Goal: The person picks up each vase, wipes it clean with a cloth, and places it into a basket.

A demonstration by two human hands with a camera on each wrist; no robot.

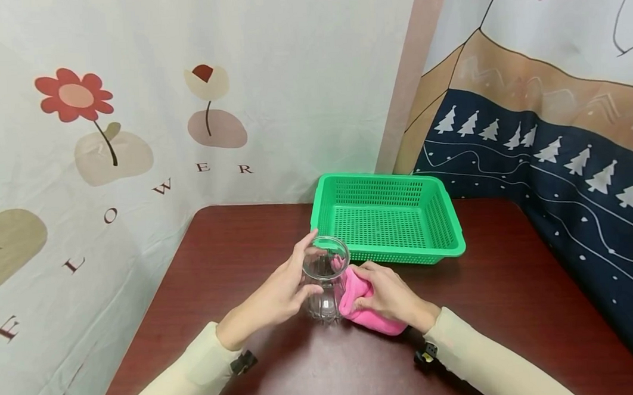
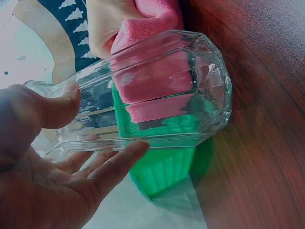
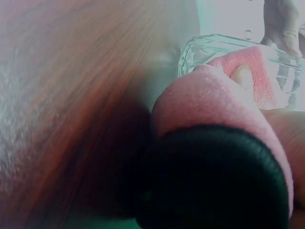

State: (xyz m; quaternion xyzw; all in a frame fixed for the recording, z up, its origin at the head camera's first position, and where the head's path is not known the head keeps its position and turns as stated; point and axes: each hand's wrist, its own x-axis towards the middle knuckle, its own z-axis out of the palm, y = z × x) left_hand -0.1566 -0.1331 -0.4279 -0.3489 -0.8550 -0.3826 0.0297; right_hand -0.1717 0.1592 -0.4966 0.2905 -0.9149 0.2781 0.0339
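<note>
A clear, ribbed glass vase (image 1: pixel 324 304) with a round flared rim stands near the middle of the table, its mouth upward. My left hand (image 1: pixel 282 290) grips it on its left side near the top; in the left wrist view the thumb and fingers (image 2: pixel 116 167) lie along the glass. On the vase's other side, my right hand (image 1: pixel 390 294) holds a folded pink cloth (image 1: pixel 374 321) and presses it to the outer wall. Pink shows through the glass in the left wrist view. The cloth (image 3: pixel 200 98) hides part of the right hand's fingers in the right wrist view.
A green plastic basket (image 1: pixel 389 256) with slotted walls sits just behind the hands, at the table's far edge. The dark red-brown table (image 1: pixel 233 249) backs onto a printed flower curtain (image 1: pixel 300 91). A navy tree-patterned cloth (image 1: pixel 553 209) hangs at the right.
</note>
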